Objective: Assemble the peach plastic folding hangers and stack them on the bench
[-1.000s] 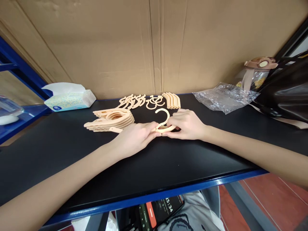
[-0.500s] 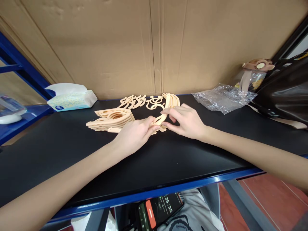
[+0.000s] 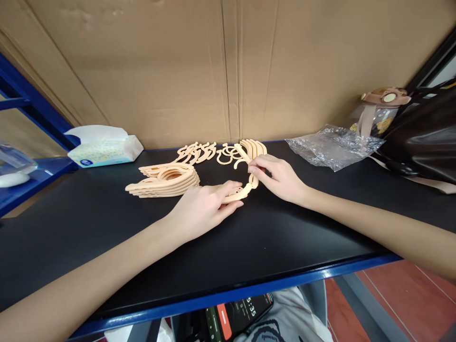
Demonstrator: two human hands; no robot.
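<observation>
Two bare hands work on one slim, cream plastic hanger [image 3: 242,194], which sits over the middle of the black tabletop [image 3: 270,242], its jointed parts bent at an angle. The left hand [image 3: 201,204] pinches its near arm between thumb and fingers; the right hand [image 3: 281,178] has thumb and forefinger pressed together on the other arm, just past the joint. A pale curve beyond the fingertips is probably the hanger's hook, though the overlap there is hard to read.

As for progress, several hangers already lie folded in a neat, cream layered stack [image 3: 164,183] beside the left hand. Still loose at the back, near the brown cardboard wall [image 3: 142,71], are a row of curved cream arms [image 3: 203,153], some cream hook-shaped pieces [image 3: 224,162] and a bundle of ribbed cream arms [image 3: 255,148]. The hanger in hand is partly put together, its arms unaligned.
</observation>
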